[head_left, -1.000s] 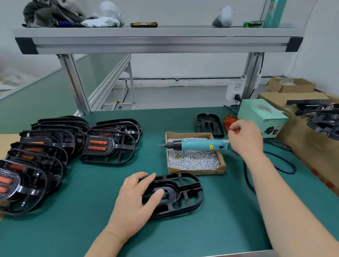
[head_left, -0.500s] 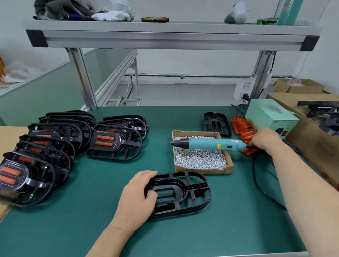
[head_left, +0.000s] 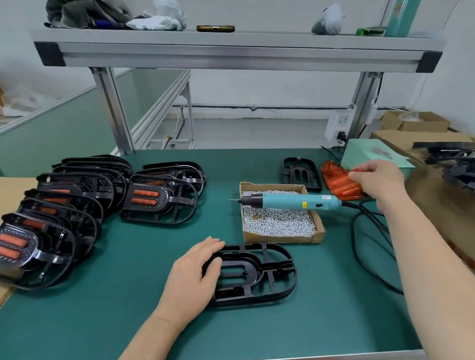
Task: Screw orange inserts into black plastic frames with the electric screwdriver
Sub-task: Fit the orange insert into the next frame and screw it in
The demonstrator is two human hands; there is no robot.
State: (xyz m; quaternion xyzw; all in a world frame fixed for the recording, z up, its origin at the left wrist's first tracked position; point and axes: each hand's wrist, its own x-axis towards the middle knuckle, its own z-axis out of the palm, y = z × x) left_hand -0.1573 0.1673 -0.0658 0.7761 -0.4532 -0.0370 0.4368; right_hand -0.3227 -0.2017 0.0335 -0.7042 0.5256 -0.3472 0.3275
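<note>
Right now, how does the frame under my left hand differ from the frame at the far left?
The near frame has bare slots; the far-left frame holds two orange inserts. The near frame lies flat under the left hand; the far-left frame leans tilted on its stack, untouched. Both are black ovals.

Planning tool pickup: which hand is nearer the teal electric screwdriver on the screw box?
Right. The right hand pinches orange inserts beside the screwdriver handle; the left hand grips the black plastic frame, nearer the person.
</note>
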